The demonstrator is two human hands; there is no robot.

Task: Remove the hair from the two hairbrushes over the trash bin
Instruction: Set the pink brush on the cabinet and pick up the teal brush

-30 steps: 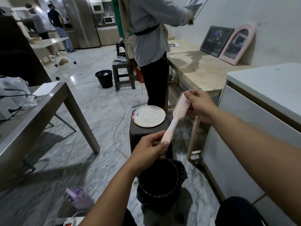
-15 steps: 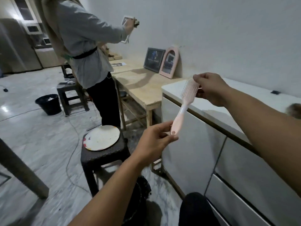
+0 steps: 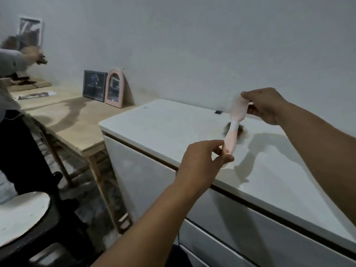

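You turned away from the trash bin: it was under your hands a sec ago, now it is out of view and the pink hairbrush (image 3: 235,120) hangs over the white cabinet top (image 3: 169,124). Left hand (image 3: 200,162) pinches the smooth plastic handle end, right hand (image 3: 265,106) is closed on the bristle head. Behind it lies a dark fuzzy clump (image 3: 240,132), maybe the 2nd brush w/ hair; too blurred to tell. So brush 1 looks finished.

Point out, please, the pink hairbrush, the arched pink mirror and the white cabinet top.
pink hairbrush (image 3: 230,139): head view, on its handle.
arched pink mirror (image 3: 114,87): head view, on its glass.
white cabinet top (image 3: 165,124): head view, on a bare patch of its surface.
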